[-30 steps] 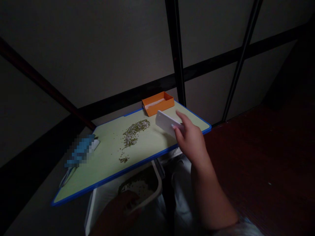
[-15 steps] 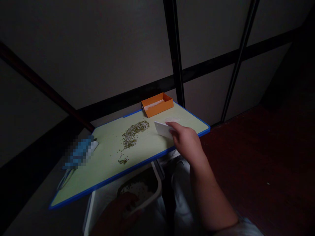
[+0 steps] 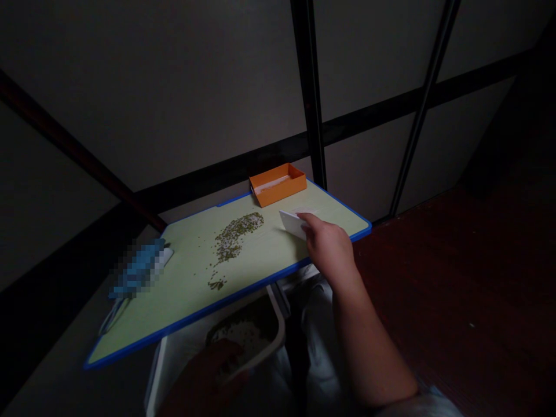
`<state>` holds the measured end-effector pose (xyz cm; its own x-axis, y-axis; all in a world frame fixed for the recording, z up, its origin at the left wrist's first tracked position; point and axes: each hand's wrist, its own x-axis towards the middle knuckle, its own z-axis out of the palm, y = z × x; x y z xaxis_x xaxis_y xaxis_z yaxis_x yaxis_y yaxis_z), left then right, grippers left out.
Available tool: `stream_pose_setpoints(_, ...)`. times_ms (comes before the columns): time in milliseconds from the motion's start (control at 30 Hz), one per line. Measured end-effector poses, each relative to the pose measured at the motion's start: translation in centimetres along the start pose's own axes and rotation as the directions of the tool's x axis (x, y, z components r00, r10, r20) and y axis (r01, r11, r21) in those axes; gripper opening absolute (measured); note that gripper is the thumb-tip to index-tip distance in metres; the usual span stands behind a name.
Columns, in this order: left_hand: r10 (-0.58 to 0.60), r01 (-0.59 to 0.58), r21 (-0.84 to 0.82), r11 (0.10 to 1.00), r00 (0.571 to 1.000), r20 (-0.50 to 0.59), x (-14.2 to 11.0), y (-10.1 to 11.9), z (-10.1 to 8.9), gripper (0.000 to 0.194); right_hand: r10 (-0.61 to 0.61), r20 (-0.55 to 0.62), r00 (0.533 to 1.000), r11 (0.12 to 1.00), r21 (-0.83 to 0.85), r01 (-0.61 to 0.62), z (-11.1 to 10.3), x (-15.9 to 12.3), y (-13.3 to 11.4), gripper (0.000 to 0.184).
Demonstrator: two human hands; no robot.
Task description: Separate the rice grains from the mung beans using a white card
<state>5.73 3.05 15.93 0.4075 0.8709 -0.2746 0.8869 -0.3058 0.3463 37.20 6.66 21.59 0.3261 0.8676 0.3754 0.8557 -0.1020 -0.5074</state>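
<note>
My right hand (image 3: 329,248) is closed on a white card (image 3: 292,223), holding it low over the right part of a pale green board with a blue rim (image 3: 226,301). A trail of small green grains (image 3: 230,237) lies on the board to the left of the card. My left hand (image 3: 204,382) is in shadow below the board's near edge, gripping the rim of a white tray (image 3: 264,347) that holds more grains.
An orange open box (image 3: 278,183) stands at the board's far edge. A blurred blue item (image 3: 139,269) lies on the board's left end. Dark vertical bars (image 3: 309,98) rise behind. A dark wooden floor (image 3: 456,278) spreads to the right.
My right hand has lowered the white card from a raised tilt to close over the board, first left towards the grains, then slightly back right. My left hand stays on the tray.
</note>
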Motion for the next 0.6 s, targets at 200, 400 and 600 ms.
stream_pose_setpoints(200, -0.006, 0.007, 0.017, 1.000, 0.999, -0.048, 0.0, -1.1, 1.1, 0.032, 0.020, -0.056, 0.998, 0.999, 0.050, -0.017, -0.1, 0.0, 0.5, 0.042)
stream_pose_setpoints(400, 0.022, -0.022, 0.003, 1.000, 0.998, -0.061, 0.0, -1.6, 1.1, 0.034, 0.077, -0.169, 0.983, 0.988, 0.145, -0.052, 0.3, 0.1, 0.5, 0.044)
stream_pose_setpoints(600, 0.014, -0.014, 0.007, 1.000, 0.999, -0.046, -0.4, -1.9, 0.9, 0.035, 0.135, -0.112, 0.984, 0.984, 0.134, -0.120, 1.4, 1.0, -1.2, 0.048)
